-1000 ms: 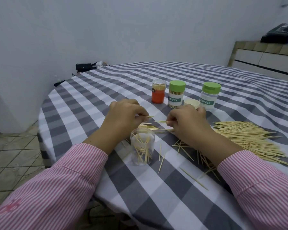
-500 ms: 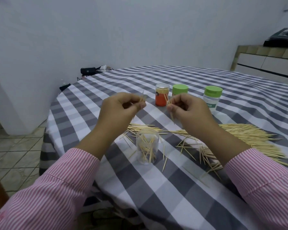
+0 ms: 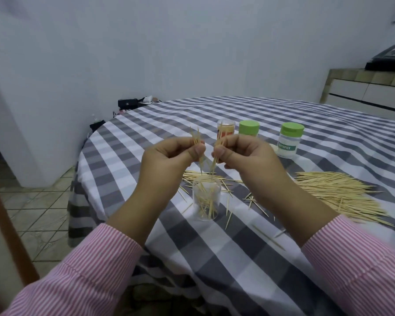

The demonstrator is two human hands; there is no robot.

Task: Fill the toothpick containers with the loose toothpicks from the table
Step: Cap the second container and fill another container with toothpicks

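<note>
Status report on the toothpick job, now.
Left hand and right hand each pinch toothpicks above the open clear container. Container part full. Big pile waits at right. Nothing in the way.

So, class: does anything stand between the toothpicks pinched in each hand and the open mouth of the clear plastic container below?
Nothing visible does. The left hand and right hand hold toothpicks directly above the uncapped clear plastic container, their tips pointing at its open mouth.

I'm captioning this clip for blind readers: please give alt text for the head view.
Left hand and right hand each pinch a few toothpicks above an open clear container, partly filled, on a checked tablecloth. A loose toothpick pile lies right.
</note>
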